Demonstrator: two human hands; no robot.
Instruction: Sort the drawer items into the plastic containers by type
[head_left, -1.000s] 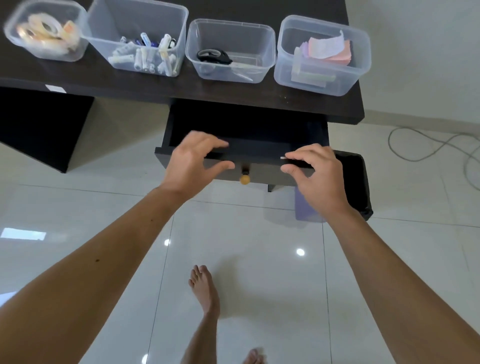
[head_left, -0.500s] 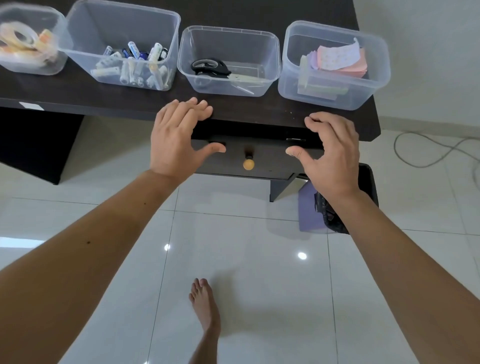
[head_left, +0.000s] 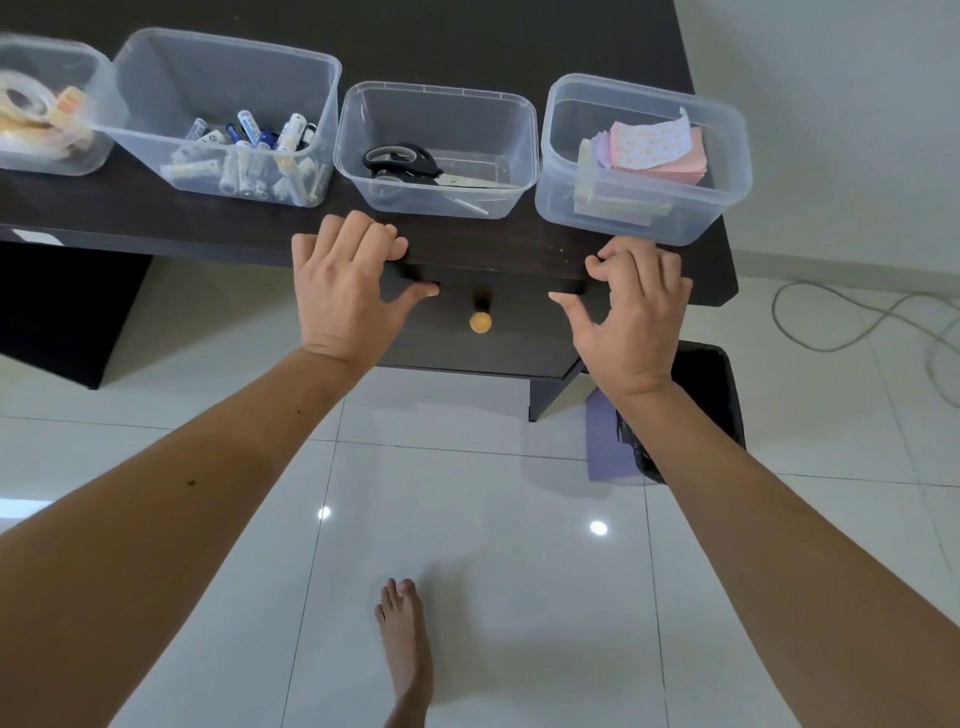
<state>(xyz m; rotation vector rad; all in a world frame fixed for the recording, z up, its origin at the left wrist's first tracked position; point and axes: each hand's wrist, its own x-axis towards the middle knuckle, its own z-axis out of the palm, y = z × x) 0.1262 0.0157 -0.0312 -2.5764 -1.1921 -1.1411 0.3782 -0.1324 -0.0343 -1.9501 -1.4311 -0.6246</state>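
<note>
Dark wood-grain desk (head_left: 519, 31), matte, with four clear plastic containers in a row near its front edge:
- tape rolls (head_left: 26, 106), blurred, far left;
- batteries (head_left: 249, 150), small cylinders, in the tall tub;
- black-handled scissors (head_left: 410, 166);
- pastel paper notes (head_left: 654, 150), far right.

Drawer (head_left: 488, 340) below, dark front shut flush, round pale wooden knob (head_left: 480, 322) between my hands.

My left hand (head_left: 348, 291): fingers curled onto the desk edge, thumb out along the drawer front, holding nothing. My right hand (head_left: 631, 317): the same, fingers bent, empty.

Glossy white floor tiles; black bin (head_left: 711, 400) under the desk's right end; grey cable (head_left: 852, 317); my bare foot (head_left: 405, 639).
</note>
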